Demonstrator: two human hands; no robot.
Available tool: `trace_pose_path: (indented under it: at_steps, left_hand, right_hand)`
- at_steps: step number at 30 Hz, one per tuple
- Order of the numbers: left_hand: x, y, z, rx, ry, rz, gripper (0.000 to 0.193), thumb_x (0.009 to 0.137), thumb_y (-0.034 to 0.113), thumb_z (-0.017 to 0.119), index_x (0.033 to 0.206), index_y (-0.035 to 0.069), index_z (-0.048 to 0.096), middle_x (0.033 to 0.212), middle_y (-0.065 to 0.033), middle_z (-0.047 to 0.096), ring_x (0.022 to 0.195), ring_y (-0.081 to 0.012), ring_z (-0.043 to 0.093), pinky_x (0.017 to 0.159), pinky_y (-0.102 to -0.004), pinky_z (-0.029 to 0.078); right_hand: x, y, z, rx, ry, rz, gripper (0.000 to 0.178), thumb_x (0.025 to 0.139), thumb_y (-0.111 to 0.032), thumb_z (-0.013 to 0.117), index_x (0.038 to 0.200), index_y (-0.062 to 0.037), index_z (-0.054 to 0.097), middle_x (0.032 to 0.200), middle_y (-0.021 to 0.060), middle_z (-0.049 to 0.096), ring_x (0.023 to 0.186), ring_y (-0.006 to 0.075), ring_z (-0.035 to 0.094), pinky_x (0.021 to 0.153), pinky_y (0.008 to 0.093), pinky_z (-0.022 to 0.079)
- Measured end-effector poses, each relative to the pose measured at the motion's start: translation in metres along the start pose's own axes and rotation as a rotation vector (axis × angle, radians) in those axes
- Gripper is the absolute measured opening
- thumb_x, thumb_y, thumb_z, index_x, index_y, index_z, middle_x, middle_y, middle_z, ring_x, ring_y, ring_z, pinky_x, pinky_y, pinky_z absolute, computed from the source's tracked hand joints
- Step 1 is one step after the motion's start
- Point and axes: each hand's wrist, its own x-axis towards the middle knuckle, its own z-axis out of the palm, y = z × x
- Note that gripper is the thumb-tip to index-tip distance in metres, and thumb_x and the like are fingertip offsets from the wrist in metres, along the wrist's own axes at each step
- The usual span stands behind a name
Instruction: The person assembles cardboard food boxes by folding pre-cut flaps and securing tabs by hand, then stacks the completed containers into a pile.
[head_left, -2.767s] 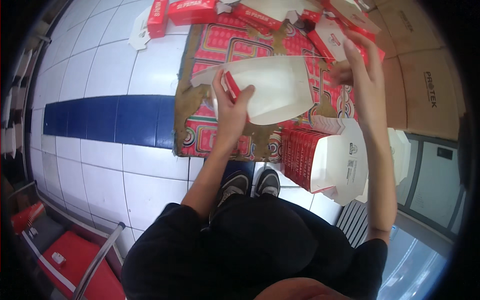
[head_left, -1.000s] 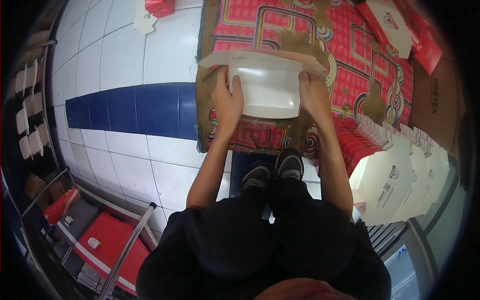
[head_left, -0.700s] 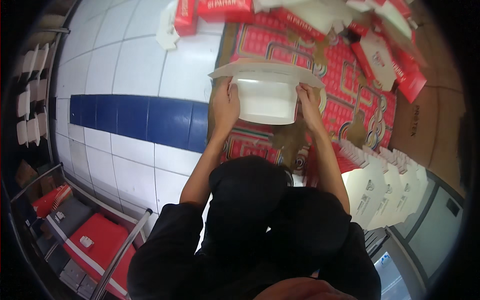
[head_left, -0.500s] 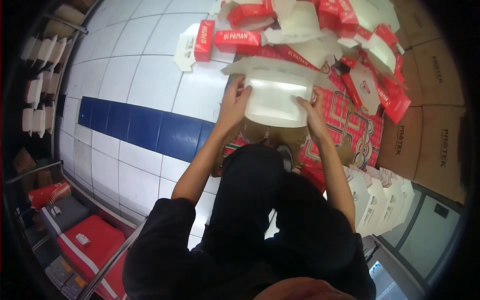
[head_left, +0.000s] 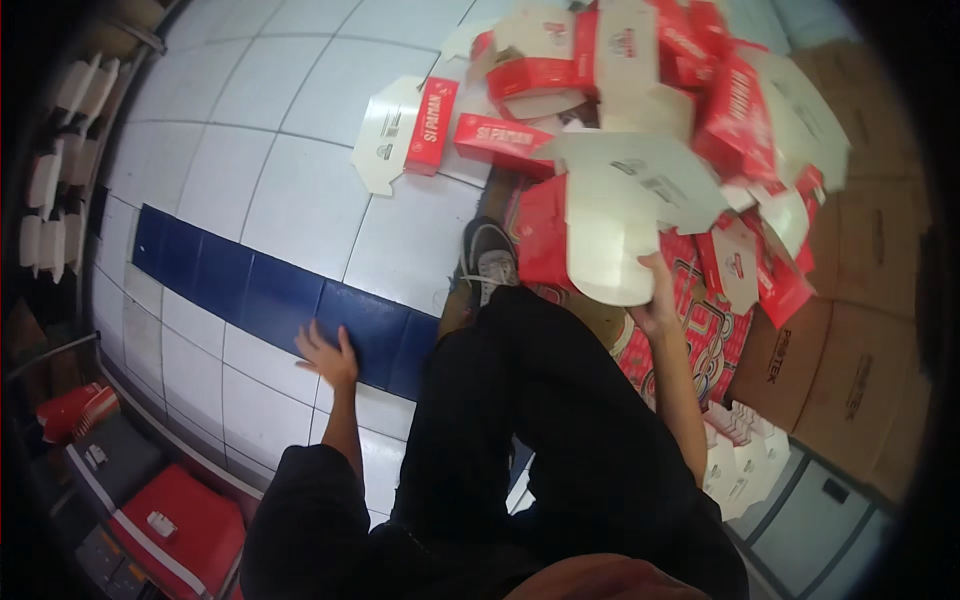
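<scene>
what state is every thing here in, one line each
right hand: gripping the held box
held box: flap open
left hand: empty, fingers spread
piled boxes: loosely heaped, several flaps open
leftmost red box: flap open
white cartons: nested together
brown cartons: contents hidden

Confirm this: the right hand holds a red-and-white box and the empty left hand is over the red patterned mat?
No, the head view shows the empty left hand over the tiled floor; the right hand does hold the red-and-white box.
</scene>
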Motion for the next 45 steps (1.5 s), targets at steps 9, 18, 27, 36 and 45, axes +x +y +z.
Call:
trace_pose_path:
  at_steps: [9,18,27,36,45]
  left_hand:
    - [0.011,-0.018,-0.008,0.068,-0.144,0.088,0.077,0.087,0.05,0.066,0.15,0.013,0.042,0.159,-0.0214,0.027,0.152,-0.0451,0.013,0.116,-0.0724,-0.001]
    - [0.01,-0.033,0.009,0.139,-0.114,0.108,0.084,0.083,0.054,0.067,0.152,0.017,0.038,0.161,-0.0191,0.026,0.153,-0.0445,0.012,0.116,-0.0741,0.0]
    - [0.003,-0.067,0.037,0.435,-0.009,0.204,0.084,0.087,0.06,0.063,0.155,0.02,0.033,0.162,-0.0115,0.028,0.154,-0.0402,0.016,0.113,-0.0773,0.011]
    - [0.127,0.049,-0.01,-0.909,-0.111,0.307,0.029,0.102,0.025,0.056,0.125,0.007,0.058,0.104,-0.0101,0.062,0.102,-0.0185,0.059,0.087,-0.0383,0.047]
    - [0.269,0.333,-0.126,-0.262,-1.078,0.535,0.068,0.096,0.046,0.064,0.145,0.004,0.043,0.103,-0.0231,0.069,0.08,-0.0246,0.071,0.071,-0.0353,0.061]
  right_hand:
    - [0.049,-0.102,0.073,-0.344,0.195,0.1,0.057,0.086,-0.024,0.061,0.137,-0.0005,0.051,0.127,0.0129,0.063,0.113,0.0293,0.063,0.098,0.0415,0.053]
    - [0.058,-0.193,0.107,-0.594,0.195,-0.283,0.036,0.093,-0.034,0.061,0.116,-0.0063,0.06,0.106,0.0109,0.066,0.09,0.0261,0.069,0.075,0.0404,0.061]
    - [-0.067,-0.17,0.045,-0.378,0.151,-0.495,0.051,0.097,-0.032,0.057,0.139,-0.0029,0.051,0.123,0.0111,0.065,0.11,0.0244,0.066,0.095,0.0373,0.055]
    - [-0.15,-0.113,-0.003,-0.203,0.052,-0.46,0.046,0.094,-0.032,0.06,0.129,-0.0018,0.055,0.122,0.0104,0.063,0.114,0.0234,0.062,0.099,0.0397,0.05]
    - [-0.146,-0.098,-0.007,-0.055,0.016,-0.514,0.05,0.095,-0.036,0.059,0.133,-0.0041,0.055,0.125,0.0127,0.063,0.109,0.0263,0.064,0.097,0.0472,0.052]
